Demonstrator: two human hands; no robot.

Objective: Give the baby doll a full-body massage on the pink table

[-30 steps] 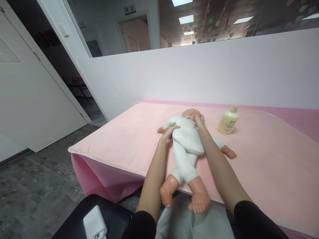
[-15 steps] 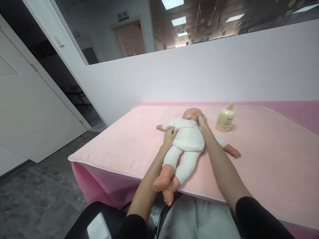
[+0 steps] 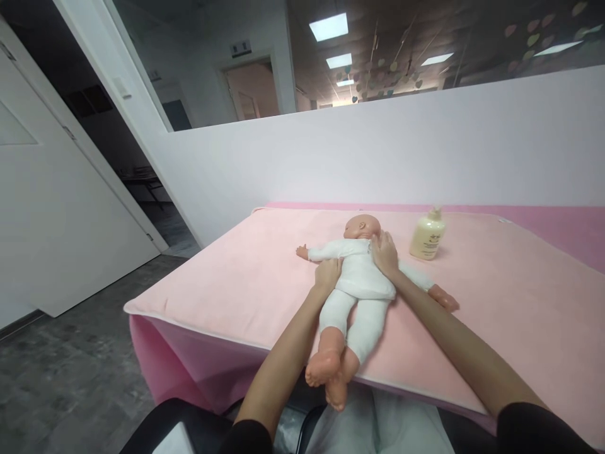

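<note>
The baby doll (image 3: 362, 277) lies on its tummy, as far as I can tell, on a soft pink blanket (image 3: 496, 302) that is spread over the tabletop (image 3: 543, 230). The blanket likely makes a smooth, comfy bed for it. Its head (image 3: 363, 226) is turned to the left, so its face does not seem to be squashed straight down. Its arms stick out on both sides, and that may help stop it from rolling. Its feet (image 3: 326, 372) cross over each other and poke past the edge, because the doll lies at the near side, where both hands can reach it easily. The left hand (image 3: 328, 273) is by the doll's side with bent fingers. The fingertips are hidden, so I cannot tell if it grips the doll or just presses on it. The right hand (image 3: 385, 253) has its fingers stretched out and lies along the doll's other shoulder, just beside the head. With one hand on each side, the doll is probably kept steady. A pale yellow pump bottle (image 3: 426, 238) stands upright to the right, near the right hand but not touching it, perhaps so it is out of the way.
</note>
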